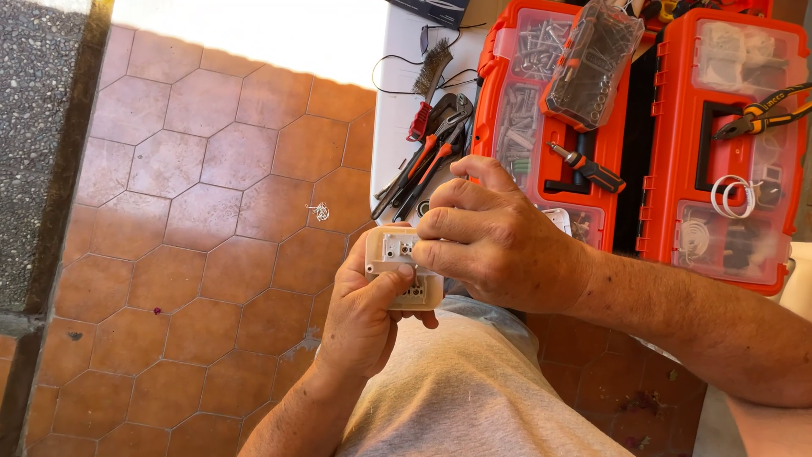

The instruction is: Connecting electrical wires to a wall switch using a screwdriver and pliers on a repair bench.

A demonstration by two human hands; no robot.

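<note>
My left hand [362, 317] holds a small cream plastic electrical switch unit [396, 262] from below, thumb pressed across its face. My right hand [495, 237] comes in from the right with its fingers curled against the unit's right side and top edge, gripping or pressing it. The unit's open back shows small terminals and slots. Both hands are held in front of my body, above my grey shirt [474, 389].
Two orange toolboxes [727, 152] lie open on a white table [393, 101], with trays of screws [592, 59], a screwdriver [588, 169], pliers [427, 156], a wire brush [431, 72] and coiled white wire [734, 196]. Reddish hexagonal floor tiles [211, 211] spread to the left.
</note>
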